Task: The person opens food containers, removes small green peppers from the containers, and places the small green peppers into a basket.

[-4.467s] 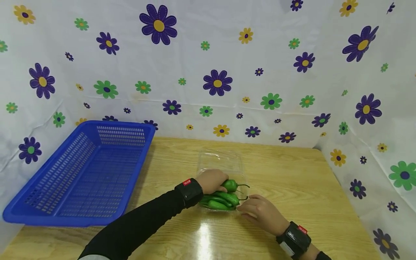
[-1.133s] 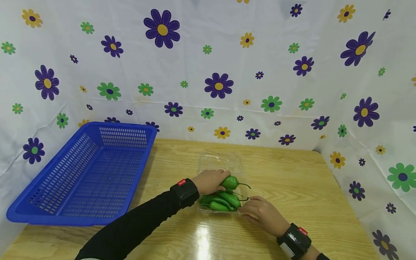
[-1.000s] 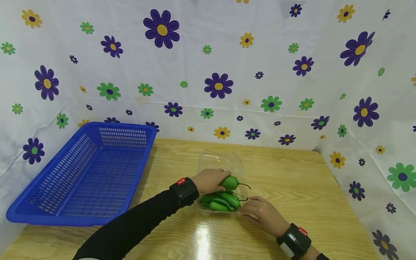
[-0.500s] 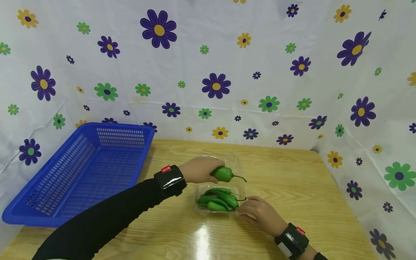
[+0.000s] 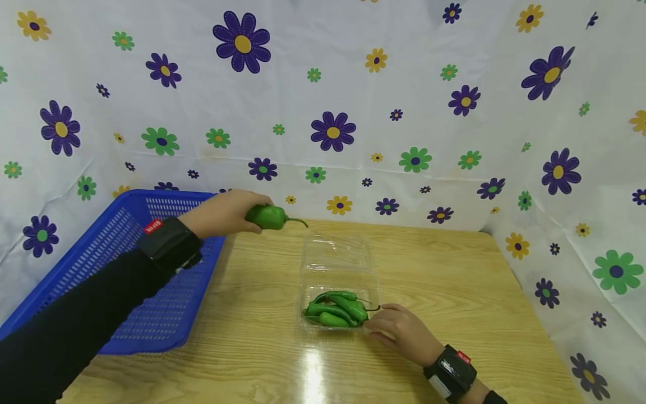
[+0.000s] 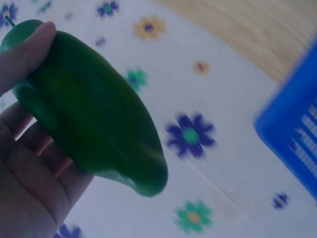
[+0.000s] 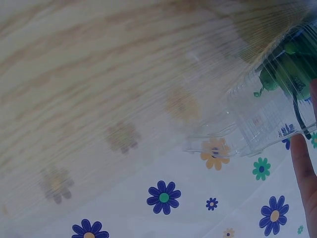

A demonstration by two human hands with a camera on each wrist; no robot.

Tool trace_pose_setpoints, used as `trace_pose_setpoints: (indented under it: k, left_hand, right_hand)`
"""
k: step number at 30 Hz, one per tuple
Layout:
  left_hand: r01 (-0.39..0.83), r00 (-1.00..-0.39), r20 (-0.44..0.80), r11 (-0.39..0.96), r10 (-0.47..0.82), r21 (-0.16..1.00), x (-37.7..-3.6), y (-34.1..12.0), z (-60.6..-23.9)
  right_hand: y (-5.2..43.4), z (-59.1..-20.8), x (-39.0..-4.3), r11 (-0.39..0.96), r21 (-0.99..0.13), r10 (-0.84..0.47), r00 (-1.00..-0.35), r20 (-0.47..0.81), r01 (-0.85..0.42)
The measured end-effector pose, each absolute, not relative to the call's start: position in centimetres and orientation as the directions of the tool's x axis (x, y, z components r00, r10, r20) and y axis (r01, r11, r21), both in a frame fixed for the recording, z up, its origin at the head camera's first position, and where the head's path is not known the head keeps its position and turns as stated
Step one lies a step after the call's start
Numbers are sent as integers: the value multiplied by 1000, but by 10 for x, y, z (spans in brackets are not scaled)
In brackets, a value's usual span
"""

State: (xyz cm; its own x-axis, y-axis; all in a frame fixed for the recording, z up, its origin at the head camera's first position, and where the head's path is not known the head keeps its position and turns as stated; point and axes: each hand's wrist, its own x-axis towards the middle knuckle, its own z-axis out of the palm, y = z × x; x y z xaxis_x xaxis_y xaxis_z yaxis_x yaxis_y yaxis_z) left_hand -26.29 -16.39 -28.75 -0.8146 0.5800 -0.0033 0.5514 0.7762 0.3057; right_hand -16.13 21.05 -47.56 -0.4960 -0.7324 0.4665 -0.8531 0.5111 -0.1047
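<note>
Left hand: your left hand (image 5: 224,213) grasps one plump green pepper (image 5: 270,217), thumb on one side and fingers on the other.
Held pepper: it is off the desk (image 5: 429,280), between ten and eleven o'clock from the clear box (image 5: 374,286), near the far right corner of the blue basket (image 5: 199,303); its stem points toward four o'clock.
Right hand: your right hand (image 5: 404,331) sits at four o'clock from the box, fingertips at its near corner; whether they pinch the rim, the views do not settle.
Other peppers: several slimmer peppers (image 5: 348,306) lie together inside the box.
Lid: the clear lid (image 5: 337,252) stands open at twelve o'clock.
Basket: it sits around nine o'clock from the box.
Change: since the last moment you have carried the pepper from above the lid toward ten o'clock; your right hand and the slimmer peppers have stayed put.
Meaning: judging by this, lifting that pepper out is done, setting it down is not.
</note>
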Motion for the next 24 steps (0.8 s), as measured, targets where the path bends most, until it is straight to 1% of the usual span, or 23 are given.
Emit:
trace_pose_setpoints:
  k: [2, 5, 8, 11, 17, 24]
  left_hand:
    - [496, -854, 2, 813, 520, 304, -273, -190, -284]
    - [433, -893, 5, 854, 451, 288, -286, -226, -284]
    - [398, -911, 1, 877, 413, 270, -296, -254, -288]
    - [391, -913, -12, 883, 408, 259, -306, -278, -297]
    - [363, -921, -55, 902, 385, 232, -327, -320, -333]
    - [231, -961, -96, 942, 260, 242, -349, -353, -375]
  right_hand:
    - [209, -475, -162, 513, -105, -732, -499, 464, -852]
    - [207, -473, -162, 512, -106, -733, -498, 463, -852]
    - [206, -471, -163, 508, -101, -733, -491, 472, -855]
    - [206, -469, -163, 507, -98, -729, -486, 482, -857]
    - [207, -471, -162, 507, -108, -729, -493, 476, -855]
    - [208, -471, -159, 506, -114, -731, -495, 470, -855]
